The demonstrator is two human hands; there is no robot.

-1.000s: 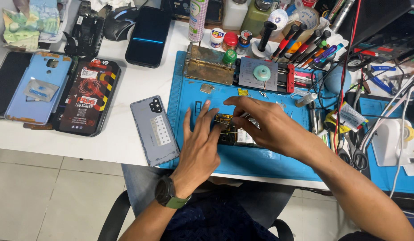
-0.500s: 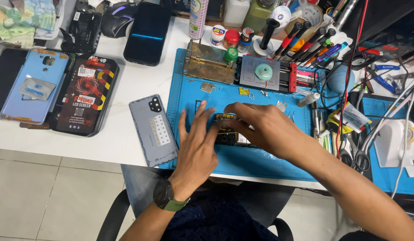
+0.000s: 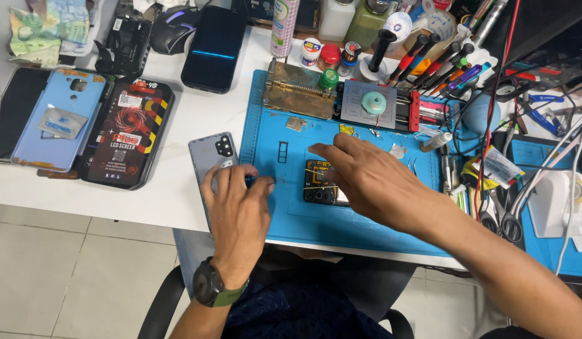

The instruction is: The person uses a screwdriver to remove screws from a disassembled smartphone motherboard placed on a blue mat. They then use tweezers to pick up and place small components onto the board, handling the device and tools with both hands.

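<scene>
Left of centre on the white desk (image 3: 178, 188), the left hand (image 3: 237, 213) lies flat, grip released, over the grey phone back (image 3: 209, 154). On the blue mat (image 3: 366, 213) mid-frame, the right hand (image 3: 372, 182) spreads open (fingers loose) over the opened phone (image 3: 319, 185), half covering it.

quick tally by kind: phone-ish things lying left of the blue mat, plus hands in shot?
Phones/back covers: 4 (grey back cover under the left hand, light blue phone back, black phone, dark slab)
Screen box: 1
Hands: 2, with right hand
Total: 7
</scene>
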